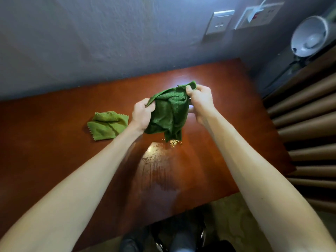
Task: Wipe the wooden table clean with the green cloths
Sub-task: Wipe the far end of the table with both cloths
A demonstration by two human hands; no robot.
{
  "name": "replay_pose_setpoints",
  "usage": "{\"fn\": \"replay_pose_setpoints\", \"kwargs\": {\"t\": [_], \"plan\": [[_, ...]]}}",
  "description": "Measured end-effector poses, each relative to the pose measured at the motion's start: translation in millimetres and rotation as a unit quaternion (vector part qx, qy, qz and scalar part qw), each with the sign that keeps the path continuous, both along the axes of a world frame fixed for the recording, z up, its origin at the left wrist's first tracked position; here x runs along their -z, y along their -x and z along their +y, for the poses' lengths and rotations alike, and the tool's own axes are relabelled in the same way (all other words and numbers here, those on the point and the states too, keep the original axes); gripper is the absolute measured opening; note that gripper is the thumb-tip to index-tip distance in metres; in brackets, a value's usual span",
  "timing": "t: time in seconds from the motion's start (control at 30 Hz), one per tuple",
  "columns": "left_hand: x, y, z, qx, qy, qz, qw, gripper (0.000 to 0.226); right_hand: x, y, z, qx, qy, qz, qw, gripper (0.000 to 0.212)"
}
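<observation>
A: Damp streaks [158,171] on the near worktop [54,146]; crumbs [173,142] just beyond; wiping looks unfinished.
B: Agreed; left hand [141,114] and right hand [201,101], fingers [189,91] curled, pinch the dark green cloth [169,113] over the crumbs; lighter green cloth [107,125] lies left, idle.

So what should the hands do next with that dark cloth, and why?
Probably lower the dark green cloth onto the table and wipe. The left hand and right hand both pinch its top edge, so it hangs bunched; pale crumbs lie by its hanging end, and a wet smear sits nearer.
</observation>
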State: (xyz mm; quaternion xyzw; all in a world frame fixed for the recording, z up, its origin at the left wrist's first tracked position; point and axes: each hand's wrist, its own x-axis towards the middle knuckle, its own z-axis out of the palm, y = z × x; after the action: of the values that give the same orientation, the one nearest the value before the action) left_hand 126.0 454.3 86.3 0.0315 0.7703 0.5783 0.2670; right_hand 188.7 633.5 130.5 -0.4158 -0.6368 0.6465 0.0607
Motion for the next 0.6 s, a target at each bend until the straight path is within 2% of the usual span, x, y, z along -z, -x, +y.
{"fn": "replay_pose_setpoints", "kwargs": {"t": [0.1, 0.23, 0.3, 0.37, 0.43, 0.5, 0.6], "plan": [[-33, 11, 11, 0.007, -0.065, -0.003, 0.998, 0.008, -19, 14, 13, 0.01, -0.038, 0.024, 0.999, 0.027], [-58, 35, 30, 0.009, -0.099, 0.047, 0.994, 0.013, -36, 32, 35, 0.008, -0.089, 0.072, 0.993, 0.03], [-62, 43, 38, 0.029, -0.015, 0.172, 0.985, 0.015, -40, 35, 46, 0.011, -0.174, 0.075, 0.982, 0.03], [-59, 44, 37, 0.073, 0.137, 0.342, 0.927, 0.016, -38, 32, 52, 0.006, -0.279, 0.081, 0.957, 0.027], [-44, 41, 30, 0.117, 0.204, 0.442, 0.866, 0.018, -26, 22, 54, -0.024, -0.345, 0.102, 0.933, 0.022], [-19, 36, 20, 0.185, 0.221, 0.455, 0.842, 0.029, 1, 10, 56, -0.082, -0.392, 0.104, 0.91, 0.018], [31, 21, 1, 0.294, 0.254, 0.403, 0.829, 0.037, 59, -15, 58, -0.174, -0.409, 0.041, 0.895, 0.017]]}}
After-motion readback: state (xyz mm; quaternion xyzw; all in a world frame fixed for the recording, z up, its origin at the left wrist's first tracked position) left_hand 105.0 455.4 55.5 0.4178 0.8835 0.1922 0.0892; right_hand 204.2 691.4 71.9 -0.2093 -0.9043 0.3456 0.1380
